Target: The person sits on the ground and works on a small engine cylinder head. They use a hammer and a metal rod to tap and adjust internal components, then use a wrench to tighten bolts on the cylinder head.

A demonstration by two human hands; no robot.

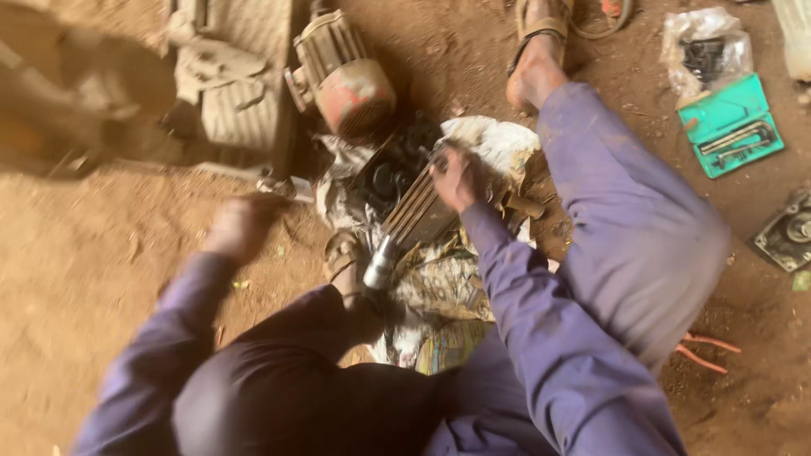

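Observation:
I sit on dirt ground in purple clothing. My right hand [457, 179] grips the top of a dark finned motor body [404, 196] with a silvery shaft [380, 263], which lies on crumpled paper and plastic sheets [448, 279] between my legs. My left hand [241, 226] is blurred, out to the left over the ground, beside a small metal part [289, 187]; whether it holds anything is unclear. My sandalled feet [536, 59] show at the top and near the shaft.
An old electric motor with a reddish end cover [348, 80] and a grey ribbed machine housing [232, 84] lie behind. A green tool case [732, 127] and a plastic bag [705, 46] sit at the right, with a square metal cover [787, 232] below them.

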